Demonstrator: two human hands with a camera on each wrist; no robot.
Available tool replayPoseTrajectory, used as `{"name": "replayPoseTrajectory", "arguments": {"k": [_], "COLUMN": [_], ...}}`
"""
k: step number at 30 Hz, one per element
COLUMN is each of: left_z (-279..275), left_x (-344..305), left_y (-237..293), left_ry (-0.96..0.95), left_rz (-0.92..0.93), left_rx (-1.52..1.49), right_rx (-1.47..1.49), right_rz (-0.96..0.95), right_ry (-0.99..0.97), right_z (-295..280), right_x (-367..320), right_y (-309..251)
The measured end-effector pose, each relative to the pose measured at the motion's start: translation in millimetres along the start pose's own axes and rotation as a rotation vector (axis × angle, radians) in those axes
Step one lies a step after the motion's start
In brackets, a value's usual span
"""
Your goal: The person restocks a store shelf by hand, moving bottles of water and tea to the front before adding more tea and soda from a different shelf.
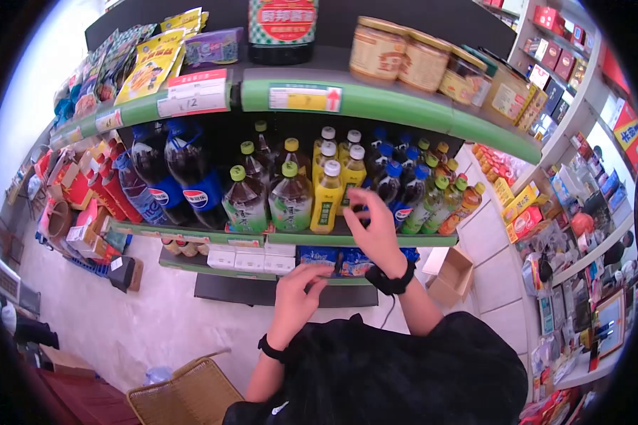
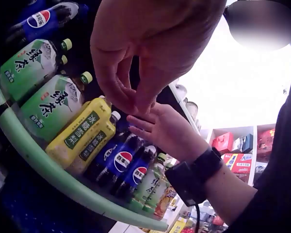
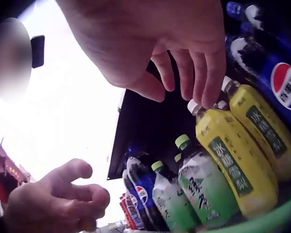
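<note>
My right hand (image 1: 376,230) is raised in front of the drinks shelf, fingers loosely bent with nothing in them. It is nearest the front yellow bottle (image 1: 327,202), whose white cap is right by the fingertips in the right wrist view. Lower and to the left, my left hand (image 1: 298,294) hangs before the shelf edge; its thumb and fingers bend loosely around nothing visible. Left of the yellow bottles stand large green tea bottles (image 1: 290,202) with green caps. Pepsi bottles (image 1: 404,202) with blue caps stand on the right, beside smaller green tea bottles (image 1: 432,209).
A green-edged upper shelf (image 1: 376,106) with jars (image 1: 379,51) overhangs the bottles. Large Pepsi bottles (image 1: 195,177) stand at the left. White boxes (image 1: 250,260) fill the lower shelf. A woven chair (image 1: 184,397) and a cardboard box (image 1: 452,276) are on the floor.
</note>
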State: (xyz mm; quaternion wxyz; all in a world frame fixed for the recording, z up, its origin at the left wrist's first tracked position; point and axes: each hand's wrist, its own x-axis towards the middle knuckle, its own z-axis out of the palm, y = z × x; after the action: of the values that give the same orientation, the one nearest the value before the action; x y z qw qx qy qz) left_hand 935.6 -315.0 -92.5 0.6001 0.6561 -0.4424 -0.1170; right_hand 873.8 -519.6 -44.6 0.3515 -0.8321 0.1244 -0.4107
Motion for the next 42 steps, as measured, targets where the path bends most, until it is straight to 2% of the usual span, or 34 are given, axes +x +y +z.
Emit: {"name": "replayPoseTrajectory", "arguments": {"k": [2,5,10,13,15,17,18,21,23,26,28,31,33,34,35,37,40,42], "left_z": [-11,-31,-34,-18,-9,1,7,20,27,33,52,84,106,117,128,153,182,206], "left_x": [8,31,64,73,76,73,72,60,48,19,3,-33,-67,-83,-97,-128,-162,-184], "left_y": [-10,-12,-44,-63,-63,-60,-62,-66,-61,-36,-18,-12,-4,10,29,36,58,74], "left_ry": [0.005,-0.033,-0.082,-0.021,-0.005,-0.053,-0.066,-0.007,0.022,-0.042,-0.149,-0.369,-0.541,-0.613,-0.663,-0.793,-1.09,-1.164], "left_rz": [-0.011,-0.034,-0.022,0.049,0.055,-0.004,-0.011,0.193,0.229,0.247,0.276,0.273,0.238,0.154,0.189,0.153,0.04,0.049], "left_rx": [-0.067,-0.12,-0.112,0.055,0.087,-0.003,-0.056,0.093,0.088,0.075,0.037,-0.06,-0.042,-0.141,-0.158,-0.2,-0.243,-0.36], "right_rx": [-0.114,-0.481,-0.33,-0.303,-0.191,-0.044,-0.071,-0.052,0.069,0.015,-0.033,-0.068,-0.044,-0.013,0.016,0.002,0.046,0.012], "right_rz": [-0.043,-0.102,0.108,0.064,0.168,0.163,0.172,0.146,0.162,0.109,0.095,0.187,0.33,0.412,0.492,0.558,0.67,0.757], "right_ry": [0.099,0.163,0.203,0.134,0.173,0.112,0.106,0.166,0.215,0.194,0.22,0.288,0.346,0.382,0.424,0.469,0.569,0.601], "right_z": [24,54,59,50,48,41,38,25,4,-40,-66,-101,-124,-132,-143,-163,-184,-192], "right_x": [23,33,33,20,5,-10,-20,-48,-66,-102,-134,-195,-240,-265,-288,-332,-396,-431], "right_y": [6,24,17,18,-2,-8,-16,-33,-53,-80,-93,-108,-123,-128,-135,-151,-178,-196]}}
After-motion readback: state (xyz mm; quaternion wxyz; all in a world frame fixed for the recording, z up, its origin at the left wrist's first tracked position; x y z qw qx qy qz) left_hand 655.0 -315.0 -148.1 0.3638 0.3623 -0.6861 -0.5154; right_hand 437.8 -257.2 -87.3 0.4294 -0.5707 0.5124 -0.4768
